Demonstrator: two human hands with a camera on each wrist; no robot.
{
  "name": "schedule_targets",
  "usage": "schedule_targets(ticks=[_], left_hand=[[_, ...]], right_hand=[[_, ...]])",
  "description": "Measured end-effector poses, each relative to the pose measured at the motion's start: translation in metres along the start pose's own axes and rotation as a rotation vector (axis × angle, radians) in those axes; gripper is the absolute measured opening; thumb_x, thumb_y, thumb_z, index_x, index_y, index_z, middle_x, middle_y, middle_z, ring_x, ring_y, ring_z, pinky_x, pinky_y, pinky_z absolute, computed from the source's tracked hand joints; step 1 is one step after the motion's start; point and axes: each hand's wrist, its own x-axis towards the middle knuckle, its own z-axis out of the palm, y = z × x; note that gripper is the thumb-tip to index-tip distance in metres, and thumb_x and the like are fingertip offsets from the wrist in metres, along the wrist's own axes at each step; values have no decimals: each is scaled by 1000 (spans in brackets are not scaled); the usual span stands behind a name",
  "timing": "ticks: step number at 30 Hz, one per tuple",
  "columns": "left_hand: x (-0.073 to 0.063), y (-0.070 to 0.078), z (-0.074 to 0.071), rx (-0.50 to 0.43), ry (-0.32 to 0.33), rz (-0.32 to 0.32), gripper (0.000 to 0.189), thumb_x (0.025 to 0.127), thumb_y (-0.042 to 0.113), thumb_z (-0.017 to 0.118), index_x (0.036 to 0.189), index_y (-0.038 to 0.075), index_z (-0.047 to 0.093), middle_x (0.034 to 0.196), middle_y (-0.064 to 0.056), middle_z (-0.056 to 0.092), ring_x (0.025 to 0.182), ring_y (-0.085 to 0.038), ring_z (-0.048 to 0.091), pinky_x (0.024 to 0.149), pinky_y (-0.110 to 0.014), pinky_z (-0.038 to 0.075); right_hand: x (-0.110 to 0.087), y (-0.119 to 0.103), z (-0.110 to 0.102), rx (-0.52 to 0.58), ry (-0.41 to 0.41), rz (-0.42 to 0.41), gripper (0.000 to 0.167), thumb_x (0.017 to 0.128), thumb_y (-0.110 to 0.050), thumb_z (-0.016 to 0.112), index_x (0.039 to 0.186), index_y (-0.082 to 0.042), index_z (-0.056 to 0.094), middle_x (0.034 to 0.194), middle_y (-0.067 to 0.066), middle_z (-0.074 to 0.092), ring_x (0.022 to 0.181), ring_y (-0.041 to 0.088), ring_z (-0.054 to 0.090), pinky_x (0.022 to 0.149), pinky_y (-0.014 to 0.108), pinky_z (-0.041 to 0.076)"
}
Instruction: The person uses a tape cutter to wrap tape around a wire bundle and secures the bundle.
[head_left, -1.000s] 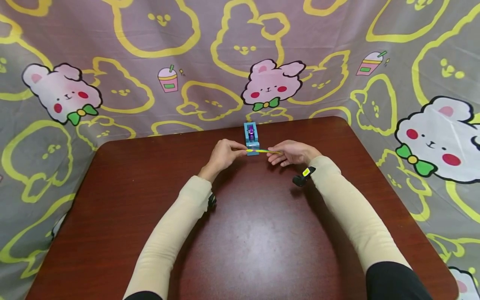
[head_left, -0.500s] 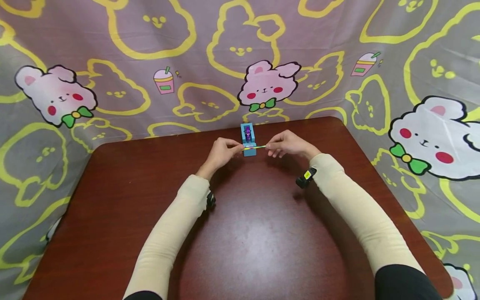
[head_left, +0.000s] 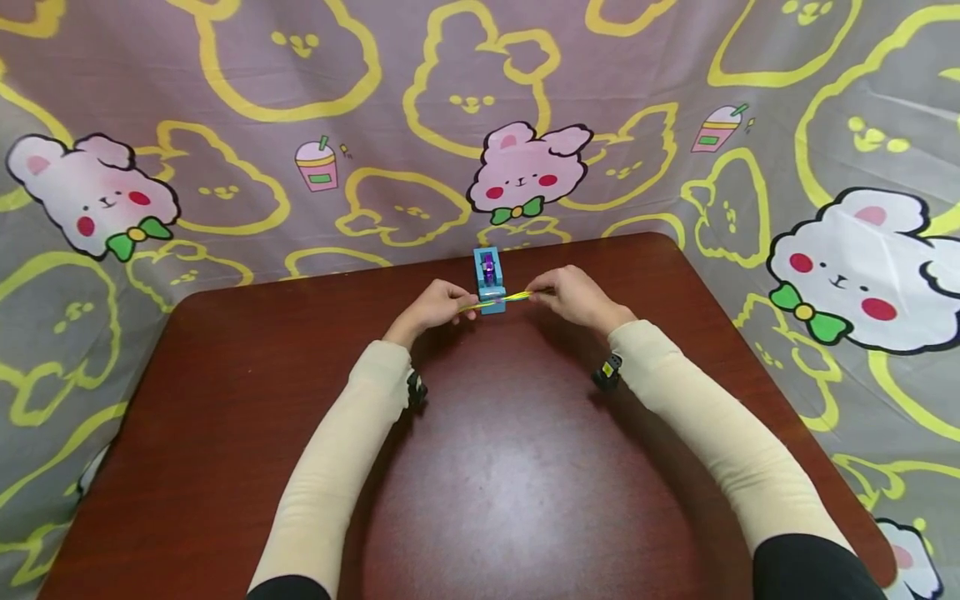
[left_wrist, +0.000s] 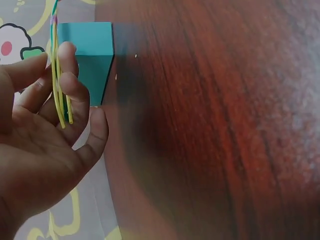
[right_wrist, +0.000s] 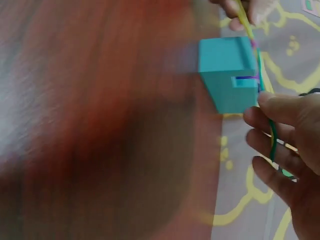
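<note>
A bundle of thin yellow and green wires (head_left: 516,297) stretches between both hands, right in front of a blue tape dispenser (head_left: 492,308). My left hand (head_left: 438,302) pinches the bundle near the yellow ends, which stick out past the fingers in the left wrist view. At the other side, the right hand's (head_left: 576,296) thumb and index finger pinch the wires; a green end (right_wrist: 273,145) trails across its other fingers. A purple band (right_wrist: 253,44) shows on the bundle between the hands. A purple tape roll (head_left: 489,268) sits in the dispenser.
The brown table (head_left: 480,467) has a rounded far edge just behind the dispenser. A patterned curtain (head_left: 405,142) hangs close behind and along the sides. Black wrist cameras (head_left: 606,372) stick out below both wrists.
The right hand has gone from loosely spread fingers to a pinch on the wires. The bundle now slants, its right side higher. The head view has drifted slightly right.
</note>
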Motion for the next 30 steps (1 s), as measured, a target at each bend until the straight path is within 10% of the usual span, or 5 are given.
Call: schedule_targets(ticks=[9, 23, 30], left_hand=[[-1, 1, -1, -15, 13, 46, 22, 101, 12, 62, 108, -4, 75, 91, -20, 74, 79, -34, 63, 77, -45, 54], [-4, 2, 3, -46, 102, 74, 16, 97, 2, 65, 105, -7, 75, 92, -24, 73, 85, -41, 64, 76, -49, 52], [-3, 3, 6, -36, 135, 101, 14, 95, 4, 69, 103, -5, 77, 90, -20, 74, 83, -35, 66, 68, -34, 52]], right_hand=[[0, -3, 3, -127, 22, -63, 11, 94, -9, 72, 103, -5, 76, 97, 5, 74, 90, 22, 68, 82, 43, 53], [18, -25, 19, -161, -68, 131, 32, 95, -43, 69, 89, -11, 69, 73, -2, 64, 63, 18, 54, 58, 34, 44], [25, -30, 35, -54, -72, 292, 42, 98, -52, 61, 94, -12, 74, 72, -1, 65, 68, 19, 56, 71, 41, 43]])
